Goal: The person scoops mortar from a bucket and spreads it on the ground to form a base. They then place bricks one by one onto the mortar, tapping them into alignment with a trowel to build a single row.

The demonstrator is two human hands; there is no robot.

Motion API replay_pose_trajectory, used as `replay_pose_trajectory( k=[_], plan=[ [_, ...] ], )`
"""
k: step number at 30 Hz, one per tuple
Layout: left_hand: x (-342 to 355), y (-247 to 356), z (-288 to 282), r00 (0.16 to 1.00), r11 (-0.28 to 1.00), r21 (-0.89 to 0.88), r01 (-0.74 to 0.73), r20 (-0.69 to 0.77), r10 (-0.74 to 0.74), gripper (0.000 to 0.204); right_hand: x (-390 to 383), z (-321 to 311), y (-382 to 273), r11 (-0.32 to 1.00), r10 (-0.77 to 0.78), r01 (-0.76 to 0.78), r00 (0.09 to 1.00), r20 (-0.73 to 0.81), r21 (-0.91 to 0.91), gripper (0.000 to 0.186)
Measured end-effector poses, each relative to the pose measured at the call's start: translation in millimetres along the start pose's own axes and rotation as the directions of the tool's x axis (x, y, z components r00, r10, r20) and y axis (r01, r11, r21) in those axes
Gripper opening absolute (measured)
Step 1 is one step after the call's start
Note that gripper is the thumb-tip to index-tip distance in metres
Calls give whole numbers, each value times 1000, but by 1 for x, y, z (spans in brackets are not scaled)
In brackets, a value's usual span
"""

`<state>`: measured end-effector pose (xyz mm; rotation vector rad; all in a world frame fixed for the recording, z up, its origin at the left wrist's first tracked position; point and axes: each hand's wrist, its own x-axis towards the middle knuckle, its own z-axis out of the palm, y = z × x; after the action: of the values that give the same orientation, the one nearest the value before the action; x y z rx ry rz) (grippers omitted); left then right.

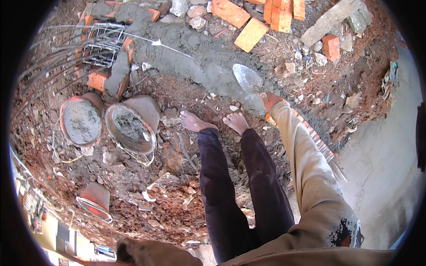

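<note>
My right hand (271,102) is closed around the handle of a pointed trowel (246,78). The trowel's metal blade lies over a band of wet grey mortar (182,53), pointing up and to the left. Along the mortar runs a thin pale string (156,42), with a white knot on it. Of my left arm only a brown sleeve (155,253) shows at the lower edge; the left hand itself cannot be made out. Orange bricks (230,12) lie loose just beyond the mortar, one of them yellowish (251,34).
Two buckets, one with grey mortar (82,120) and one tilted (129,126), stand left of my bare feet (195,122). A reddish bucket (96,199) lies nearer. Steel bars (57,57) jut out at the upper left. A plank (328,22) and rubble lie upper right, beside grey concrete (377,150).
</note>
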<state>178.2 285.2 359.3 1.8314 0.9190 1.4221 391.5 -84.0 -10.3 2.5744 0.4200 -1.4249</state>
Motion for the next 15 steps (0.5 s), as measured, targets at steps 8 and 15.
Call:
replay_pose_trajectory(
  k=[8, 15],
  plan=[
    [-187, -67, 3, 305, 464, 347, 815, 425, -852, 38, -132, 9, 22, 911, -76, 262, 866, -495, 319, 43],
    [-254, -130, -1, 103, 612, 616, 497, 658, -746, 35, -146, 103, 59, 922, 190, -99, 958, -215, 374, 54]
  ],
)
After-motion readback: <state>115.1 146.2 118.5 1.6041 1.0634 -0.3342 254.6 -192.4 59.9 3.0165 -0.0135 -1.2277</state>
